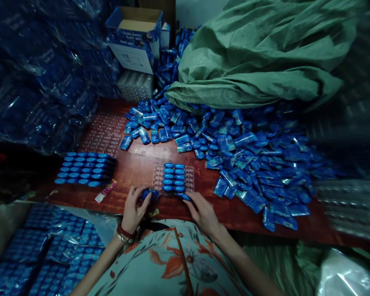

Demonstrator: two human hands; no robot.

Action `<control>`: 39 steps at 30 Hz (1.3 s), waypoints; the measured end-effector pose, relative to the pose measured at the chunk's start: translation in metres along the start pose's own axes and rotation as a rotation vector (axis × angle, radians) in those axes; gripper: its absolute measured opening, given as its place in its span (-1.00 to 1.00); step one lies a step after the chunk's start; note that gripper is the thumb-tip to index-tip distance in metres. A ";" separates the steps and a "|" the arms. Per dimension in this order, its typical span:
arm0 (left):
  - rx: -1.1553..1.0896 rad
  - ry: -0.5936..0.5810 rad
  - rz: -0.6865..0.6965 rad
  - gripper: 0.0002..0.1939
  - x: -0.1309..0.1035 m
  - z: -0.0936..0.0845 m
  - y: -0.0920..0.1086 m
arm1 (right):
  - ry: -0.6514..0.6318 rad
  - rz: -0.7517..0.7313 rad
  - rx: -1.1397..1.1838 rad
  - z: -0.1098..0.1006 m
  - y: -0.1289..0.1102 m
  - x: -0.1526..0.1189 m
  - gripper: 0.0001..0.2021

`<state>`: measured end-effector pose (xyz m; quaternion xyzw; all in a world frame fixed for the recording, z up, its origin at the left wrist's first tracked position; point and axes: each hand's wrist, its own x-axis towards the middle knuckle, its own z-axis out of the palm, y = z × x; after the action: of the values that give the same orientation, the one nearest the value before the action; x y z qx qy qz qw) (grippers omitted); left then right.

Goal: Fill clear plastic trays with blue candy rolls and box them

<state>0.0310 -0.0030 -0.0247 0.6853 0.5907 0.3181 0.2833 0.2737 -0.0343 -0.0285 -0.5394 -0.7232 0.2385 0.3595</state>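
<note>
dim red tabletop (135, 164), blue packets heaped beyond. left hand (133, 207) fingers pinched shut on a blue capsule (150, 193); right hand (203, 211) fingers curled on another capsule (183, 197), both at clear tray (189, 176) near edge. light tray might shift, capsules could pop out.

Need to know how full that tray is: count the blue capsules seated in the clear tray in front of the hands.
10, in two columns of five in the middle of the clear tray: left column, right column. None seems hidden.
</note>
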 end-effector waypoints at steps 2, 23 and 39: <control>-0.101 -0.052 -0.140 -0.73 -0.003 0.002 -0.002 | -0.057 0.004 -0.067 0.001 -0.001 0.002 -0.78; 0.484 -0.481 0.341 -0.54 0.003 0.001 -0.010 | -0.664 -0.110 -0.667 -0.007 -0.046 0.035 -0.72; 0.903 -0.638 0.543 -0.83 0.026 0.024 0.048 | -0.712 -0.177 -0.650 0.000 -0.049 0.042 -0.75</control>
<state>0.0829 0.0151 -0.0007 0.9249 0.3577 -0.1235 0.0365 0.2374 -0.0089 0.0187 -0.4451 -0.8813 0.1386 -0.0779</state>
